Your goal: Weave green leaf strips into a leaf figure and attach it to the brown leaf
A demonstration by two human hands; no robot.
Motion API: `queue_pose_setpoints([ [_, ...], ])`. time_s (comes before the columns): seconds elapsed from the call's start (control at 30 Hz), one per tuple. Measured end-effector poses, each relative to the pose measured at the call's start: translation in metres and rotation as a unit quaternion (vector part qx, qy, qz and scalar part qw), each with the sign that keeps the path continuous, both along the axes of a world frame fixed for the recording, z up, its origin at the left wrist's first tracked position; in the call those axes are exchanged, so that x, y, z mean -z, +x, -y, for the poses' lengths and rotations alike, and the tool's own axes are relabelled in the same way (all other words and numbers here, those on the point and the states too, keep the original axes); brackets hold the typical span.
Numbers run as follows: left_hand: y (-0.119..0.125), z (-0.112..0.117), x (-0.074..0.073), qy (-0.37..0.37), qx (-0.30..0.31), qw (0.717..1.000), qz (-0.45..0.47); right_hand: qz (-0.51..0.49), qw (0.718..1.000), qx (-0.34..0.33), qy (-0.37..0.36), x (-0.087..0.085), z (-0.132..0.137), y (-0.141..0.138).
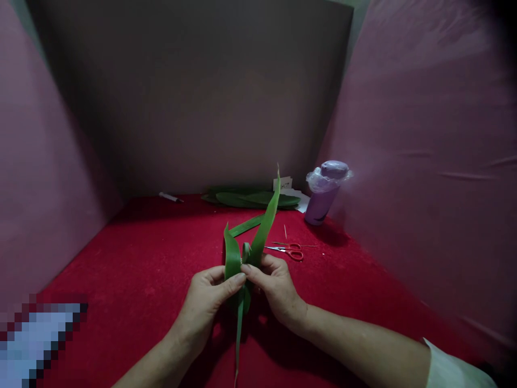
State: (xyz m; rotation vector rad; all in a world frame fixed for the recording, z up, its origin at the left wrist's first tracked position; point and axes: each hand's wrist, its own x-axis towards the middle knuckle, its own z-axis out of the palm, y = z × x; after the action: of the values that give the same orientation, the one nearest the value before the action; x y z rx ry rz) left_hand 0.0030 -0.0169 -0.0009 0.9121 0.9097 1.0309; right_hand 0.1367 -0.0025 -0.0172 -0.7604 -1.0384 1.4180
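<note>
- Your left hand (205, 293) is clamping thumb and fingers on the green leaves (231, 257)
- Your right hand (278, 288) is pinching them too, its thumb near your left thumb
- The leaves are standing between your hands, one blade (267, 223) pointing to one o'clock
- Beyond them, a leaf pile (252, 199) is lying at twelve

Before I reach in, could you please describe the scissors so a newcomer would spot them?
On the red surface, look beyond the right hand. The scissors lie there, nearer than the purple cup. Unlike the thin pale sliver nearby, they have looped red handles.
</note>
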Motion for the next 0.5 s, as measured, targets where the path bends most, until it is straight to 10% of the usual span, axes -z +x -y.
queue_pose_setpoints([
  [0.5,0.000,-0.001,0.000,-0.014,-0.031,0.999,-0.035,0.031,0.996,0.052,0.061,-0.011,-0.012,0.010],
])
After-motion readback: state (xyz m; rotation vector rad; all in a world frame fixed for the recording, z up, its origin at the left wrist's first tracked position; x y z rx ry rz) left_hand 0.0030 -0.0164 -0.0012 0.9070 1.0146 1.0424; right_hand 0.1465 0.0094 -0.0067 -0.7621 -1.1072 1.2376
